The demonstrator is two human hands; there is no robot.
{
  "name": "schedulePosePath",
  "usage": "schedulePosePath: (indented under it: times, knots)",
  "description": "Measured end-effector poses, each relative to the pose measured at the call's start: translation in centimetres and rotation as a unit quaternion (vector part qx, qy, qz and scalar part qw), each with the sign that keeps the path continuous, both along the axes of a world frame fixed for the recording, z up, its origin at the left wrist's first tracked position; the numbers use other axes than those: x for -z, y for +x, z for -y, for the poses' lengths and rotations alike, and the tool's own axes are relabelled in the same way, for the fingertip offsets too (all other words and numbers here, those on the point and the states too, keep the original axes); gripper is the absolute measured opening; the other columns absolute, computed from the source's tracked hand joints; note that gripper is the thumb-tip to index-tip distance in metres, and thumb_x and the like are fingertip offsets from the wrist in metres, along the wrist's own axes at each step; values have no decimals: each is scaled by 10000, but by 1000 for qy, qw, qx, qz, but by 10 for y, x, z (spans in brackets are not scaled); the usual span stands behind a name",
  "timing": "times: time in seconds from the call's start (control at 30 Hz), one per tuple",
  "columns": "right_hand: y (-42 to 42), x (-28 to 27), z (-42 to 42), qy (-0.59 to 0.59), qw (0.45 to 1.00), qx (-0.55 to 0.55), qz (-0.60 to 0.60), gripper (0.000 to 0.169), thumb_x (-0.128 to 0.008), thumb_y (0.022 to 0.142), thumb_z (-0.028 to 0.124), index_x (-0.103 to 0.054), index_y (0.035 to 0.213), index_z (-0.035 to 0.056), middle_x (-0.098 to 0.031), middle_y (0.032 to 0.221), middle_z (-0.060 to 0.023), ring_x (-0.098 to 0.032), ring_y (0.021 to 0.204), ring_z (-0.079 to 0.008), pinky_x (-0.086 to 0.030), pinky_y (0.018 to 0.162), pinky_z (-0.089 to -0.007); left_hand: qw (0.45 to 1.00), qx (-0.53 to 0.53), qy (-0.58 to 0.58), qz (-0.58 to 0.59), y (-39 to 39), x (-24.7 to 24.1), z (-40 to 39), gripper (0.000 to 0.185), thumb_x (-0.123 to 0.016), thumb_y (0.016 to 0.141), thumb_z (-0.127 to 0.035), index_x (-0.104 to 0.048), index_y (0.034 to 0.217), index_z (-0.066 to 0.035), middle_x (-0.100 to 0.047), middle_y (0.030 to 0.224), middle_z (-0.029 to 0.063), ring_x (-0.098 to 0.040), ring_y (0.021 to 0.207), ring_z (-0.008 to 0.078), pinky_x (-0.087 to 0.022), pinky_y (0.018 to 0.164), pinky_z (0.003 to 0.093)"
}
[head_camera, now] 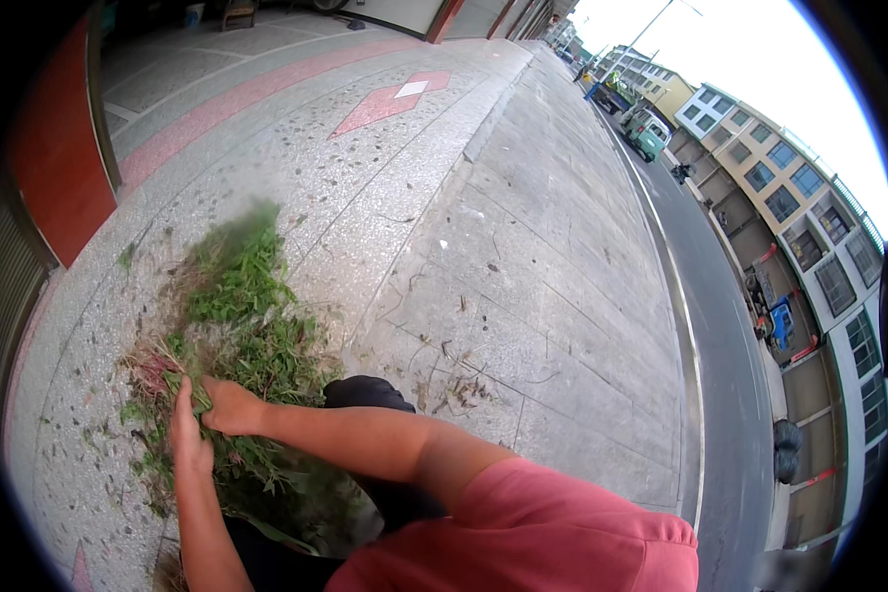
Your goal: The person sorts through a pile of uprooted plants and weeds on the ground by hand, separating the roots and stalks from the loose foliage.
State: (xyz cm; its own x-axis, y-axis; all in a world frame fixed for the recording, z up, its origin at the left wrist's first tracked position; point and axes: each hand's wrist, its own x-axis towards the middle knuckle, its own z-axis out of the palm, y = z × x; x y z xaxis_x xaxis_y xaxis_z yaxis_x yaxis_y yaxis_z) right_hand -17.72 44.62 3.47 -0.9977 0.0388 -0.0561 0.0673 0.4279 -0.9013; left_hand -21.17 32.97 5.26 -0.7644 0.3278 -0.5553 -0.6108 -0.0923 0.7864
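Observation:
Both hands meet at the left of the view, around a small bunch of leafy green stems [173, 380] whose pinkish-red stem ends or roots point away from me. My left hand [192, 433] holds the bunch from the left. My right hand [231, 406] is closed against it from the other side, its fingertips partly hidden. Below and beyond the hands, a heap of loose leafy green plants [266, 362] lies on the speckled floor. A brighter green pile [240, 277] sits at its far end. My forearms and dark-clothed knees hide part of the heap.
Scattered leaf bits dot the terrazzo floor [325, 214]. Dry plant scraps [465, 391] lie on the grey paving [547, 296] to the right. A red panel [59, 140] stands at the left. Farther right runs a road [718, 311] with a green van [647, 135].

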Motion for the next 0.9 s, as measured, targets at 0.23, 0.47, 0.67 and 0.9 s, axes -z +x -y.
schedulePosePath:
  times: [0.23, 0.47, 0.67, 0.9]
  knots:
    - [-20, -19, -23, -108, 966, 227, -57, 556, -575, 694, 141, -370, 1151, -100, -585, 849, -277, -590, 791, -391, -455, 694, -446, 980, -187, 48, 48, -48, 30, 47, 844, -453, 786, -620, -168, 1398, -113, -266, 1393, 142, -244, 1285, 293, -171, 1030, 429]
    - [20, -20, 13, 287, 913, -252, 142, 584, -530, 719, 131, -337, 1251, -11, -619, 861, -211, -607, 841, -341, -478, 717, -442, 972, -188, 126, 70, -78, 94, 72, 924, -413, 755, -688, -100, 1406, -112, -214, 1419, 132, -250, 1289, 301, -129, 1036, 452]
    - [-19, -20, -35, -14, 994, 102, 44, 542, -549, 711, 142, -390, 1206, -15, -609, 890, -228, -607, 793, -334, -478, 710, -427, 964, -250, 56, 76, -67, 42, 85, 968, -462, 727, -694, -88, 1404, -111, -227, 1413, 127, -269, 1273, 296, -148, 1032, 450]
    - [28, 21, 21, 284, 888, -345, 107, 448, -521, 683, 113, -472, 1112, -5, -621, 809, -179, -607, 797, -324, -472, 711, -429, 969, -232, 82, -27, -64, 75, 51, 882, -493, 763, -632, -174, 1388, -96, -290, 1370, 120, -391, 1134, 275, -332, 933, 405]
